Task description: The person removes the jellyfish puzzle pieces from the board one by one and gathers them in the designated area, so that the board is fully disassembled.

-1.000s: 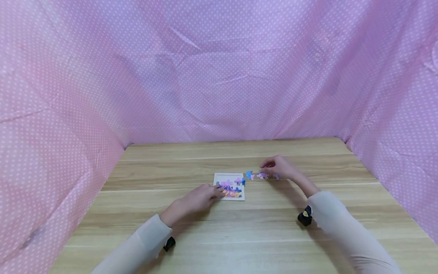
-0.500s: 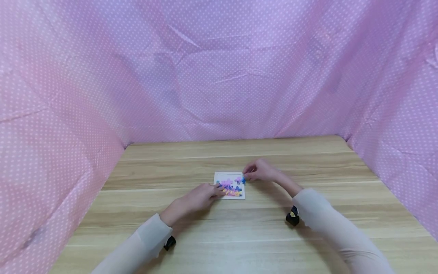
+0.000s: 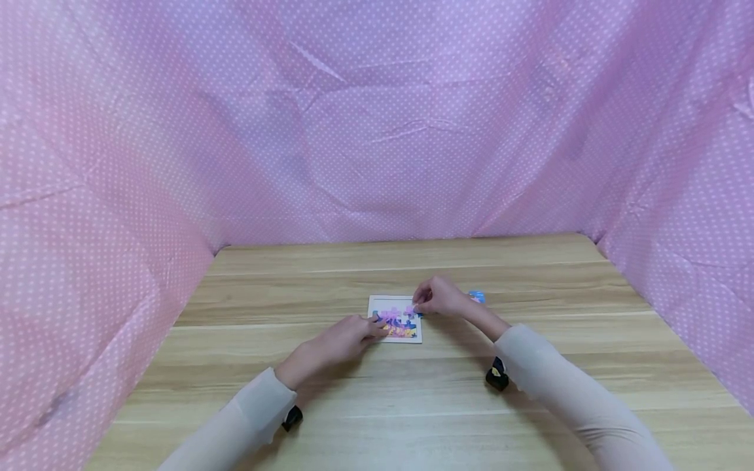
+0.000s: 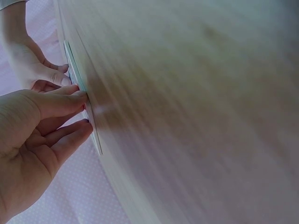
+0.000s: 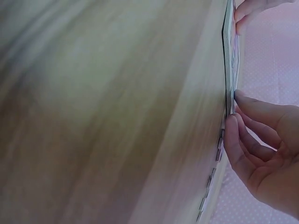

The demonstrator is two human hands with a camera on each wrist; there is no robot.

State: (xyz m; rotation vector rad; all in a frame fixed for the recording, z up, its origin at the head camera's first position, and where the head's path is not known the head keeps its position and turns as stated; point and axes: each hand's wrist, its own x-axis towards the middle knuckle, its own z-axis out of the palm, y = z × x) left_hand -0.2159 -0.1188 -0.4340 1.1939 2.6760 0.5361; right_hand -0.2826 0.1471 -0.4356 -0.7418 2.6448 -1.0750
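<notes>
A small jigsaw puzzle in a white tray (image 3: 377, 301) lies on the table, its near part filled with pink, purple and yellow pieces. My left hand (image 3: 344, 338) rests its extended fingertips on the tray's left side; the left wrist view shows thumb and fingers (image 4: 70, 144) right at the tray's edge. At the upper right of the tray my right hand (image 3: 443, 298) pinches with thumb and fingers at a pink and blue puzzle piece (image 3: 409, 310), partly hidden under the fingertips. In the right wrist view the right thumb and fingers (image 5: 232, 128) meet at the tray's corner.
A blue loose puzzle piece (image 3: 478, 296) lies on the wooden table (image 3: 306, 281) beyond the right wrist. Several loose pieces (image 5: 219, 151) show edge-on in the right wrist view. Pink dotted cloth (image 3: 377, 131) hangs behind and at both sides.
My right hand has moved left from over the loose pieces to the tray's upper right corner, now at the pink and blue piece there. The left hand has stayed in place.
</notes>
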